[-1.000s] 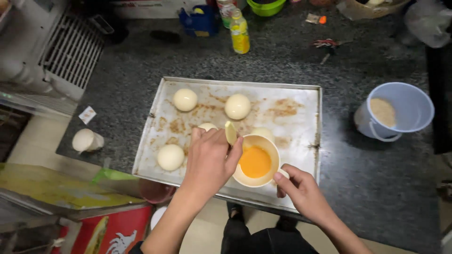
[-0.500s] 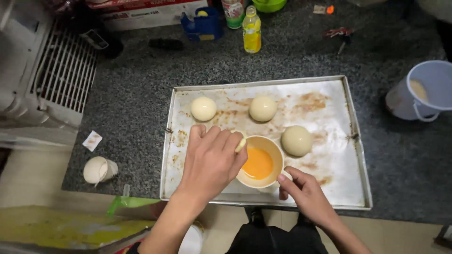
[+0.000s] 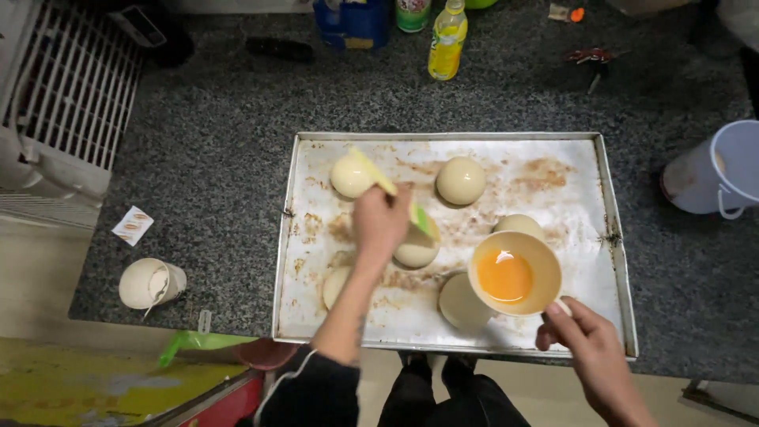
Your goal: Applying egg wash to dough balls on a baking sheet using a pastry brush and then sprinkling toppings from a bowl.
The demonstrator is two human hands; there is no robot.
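Note:
My left hand grips a green-handled pastry brush whose pale bristles rest on the far-left dough ball. My right hand holds a tan bowl of orange egg wash by its rim, above the near right part of the metal baking tray. Several pale round dough balls lie on the tray: one at the back middle, one under my left hand, one beside the bowl, and two nearer me, partly hidden by my arm and the bowl.
The tray sits on a dark speckled counter. A white-and-blue bucket stands at the right, a yellow bottle and a blue container at the back, a paper cup and a small packet at the left. A white slatted appliance is far left.
My left hand has left the bowl and reached to the far-left dough ball with the brush. My right hand with the bowl has shifted right and nearer me.

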